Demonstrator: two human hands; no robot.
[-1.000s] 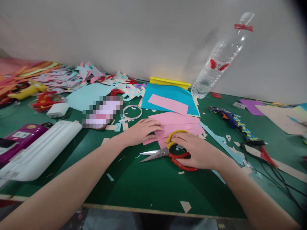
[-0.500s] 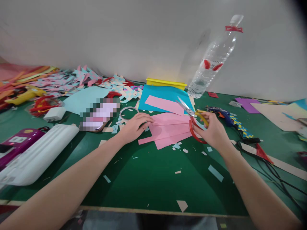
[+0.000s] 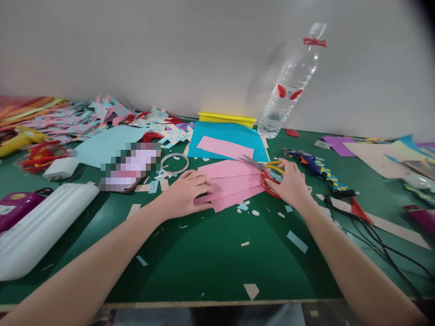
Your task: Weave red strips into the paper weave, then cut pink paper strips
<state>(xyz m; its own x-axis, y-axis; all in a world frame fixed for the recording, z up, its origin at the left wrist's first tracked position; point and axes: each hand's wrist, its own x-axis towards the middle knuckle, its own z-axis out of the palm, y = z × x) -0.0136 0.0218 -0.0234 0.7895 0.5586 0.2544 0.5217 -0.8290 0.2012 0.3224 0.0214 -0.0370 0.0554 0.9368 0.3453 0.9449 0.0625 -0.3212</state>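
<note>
My left hand (image 3: 185, 194) lies on the near left end of a fanned stack of pink paper strips (image 3: 234, 183), fingers curled down on it. My right hand (image 3: 288, 185) grips the red and yellow handles of a pair of scissors (image 3: 263, 170), whose blades point left and rest low over the pink strips. Behind them lies a blue sheet (image 3: 226, 138) with one pink strip on it.
A green table (image 3: 210, 258) is littered with paper scraps. A clear plastic bottle (image 3: 288, 86) leans at the wall, a yellow tray (image 3: 227, 119) beside it. A tape ring (image 3: 174, 162), a white case (image 3: 41, 228), woven paper pieces (image 3: 102, 113), a glue gun and black cables (image 3: 374, 226) lie around.
My right hand lifted the scissors from the table in front of me, carried them up to the right, and has now lowered them onto the far right of the pink strips.
</note>
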